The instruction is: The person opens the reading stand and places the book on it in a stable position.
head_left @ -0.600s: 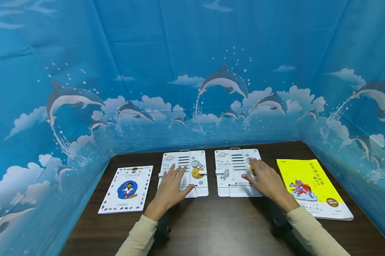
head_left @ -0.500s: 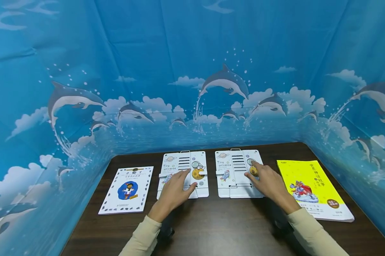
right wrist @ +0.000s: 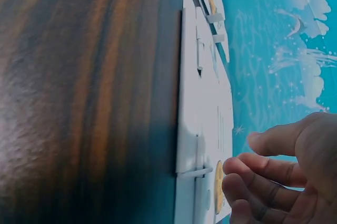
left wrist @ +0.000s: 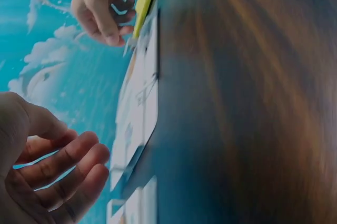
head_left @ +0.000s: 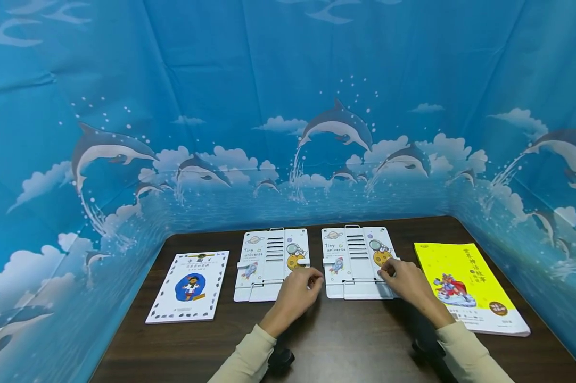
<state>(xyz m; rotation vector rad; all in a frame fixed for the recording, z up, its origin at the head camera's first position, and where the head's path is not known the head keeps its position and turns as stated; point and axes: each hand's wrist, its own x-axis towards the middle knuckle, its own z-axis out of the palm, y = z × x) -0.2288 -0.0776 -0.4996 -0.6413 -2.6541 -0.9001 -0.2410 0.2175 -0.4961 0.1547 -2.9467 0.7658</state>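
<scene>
Where lying flat, stand (head_left: pixel 357 263) under right hand (head_left: pixel 405 279)

Two white book stands lie flat at the centre of the frame, the left stand (head_left: pixel 272 264) and the right stand (head_left: pixel 357 260) side by side. Two books flank them: a white book (head_left: pixel 188 286) at lower left and a yellow book (head_left: pixel 465 283) at lower right. Two hands (head_left: pixel 295 293) (head_left: pixel 408 282) and one desk (head_left: pixel 340 340) complete the count.
</scene>
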